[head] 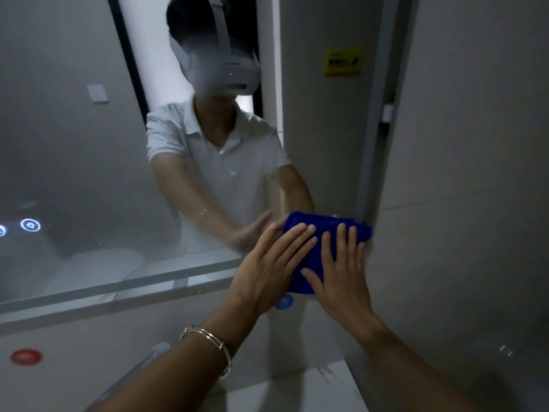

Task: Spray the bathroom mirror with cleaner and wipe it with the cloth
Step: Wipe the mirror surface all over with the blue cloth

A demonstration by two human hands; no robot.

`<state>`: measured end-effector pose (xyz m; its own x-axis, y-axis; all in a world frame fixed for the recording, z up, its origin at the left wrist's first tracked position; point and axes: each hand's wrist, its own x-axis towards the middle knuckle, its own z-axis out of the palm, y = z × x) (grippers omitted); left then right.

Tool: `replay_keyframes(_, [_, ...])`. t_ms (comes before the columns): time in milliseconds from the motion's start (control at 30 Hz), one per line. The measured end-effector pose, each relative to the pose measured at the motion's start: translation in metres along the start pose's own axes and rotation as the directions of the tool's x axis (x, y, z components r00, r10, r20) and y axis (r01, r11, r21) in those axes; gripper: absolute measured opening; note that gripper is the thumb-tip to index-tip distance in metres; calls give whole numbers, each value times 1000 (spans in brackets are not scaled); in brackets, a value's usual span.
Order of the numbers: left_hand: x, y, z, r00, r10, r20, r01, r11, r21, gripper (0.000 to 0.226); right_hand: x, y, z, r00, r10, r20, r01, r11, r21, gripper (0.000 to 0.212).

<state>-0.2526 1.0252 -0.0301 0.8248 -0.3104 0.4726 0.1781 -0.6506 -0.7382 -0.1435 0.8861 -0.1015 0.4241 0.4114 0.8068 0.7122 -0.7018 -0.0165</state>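
- Blue cloth (323,233) folded, flat vs mirror (89,144), at glass's 4 o'clock corner.
- L hand (267,272) on cloth's 9 o'clock side, fingers straight, close together, pressing.
- R hand (341,278) at cloth's 6 o'clock, fingers straight, slightly spread, pressing.
- Silver bracelet (208,343) on L wrist.
- Glass hazy; yellow sticker (343,61) reflected at 1 o'clock.

Dim light, grey tiled wall (463,150) at the right
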Motion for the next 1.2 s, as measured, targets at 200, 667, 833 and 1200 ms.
replay_keyframes(200, [1,-101,-28,982,-123,-145,121,992,-26,64,105,-53,-52,974,-151,-169,167,982,85,66])
replay_keyframes(667, [16,-134,-46,941,-270,-204,231,953,-195,84,177,-69,-93,893,-347,-286,360,933,-6,72])
replay_keyframes(833, [-25,-94,-9,968,-189,-163,174,979,-102,85,122,-65,-49,900,-410,-145,409,912,-40,99])
replay_keyframes(1200, [-112,-24,36,997,-79,-8,79,995,58,73,8,-88,33,900,-406,-157,380,909,-169,80])
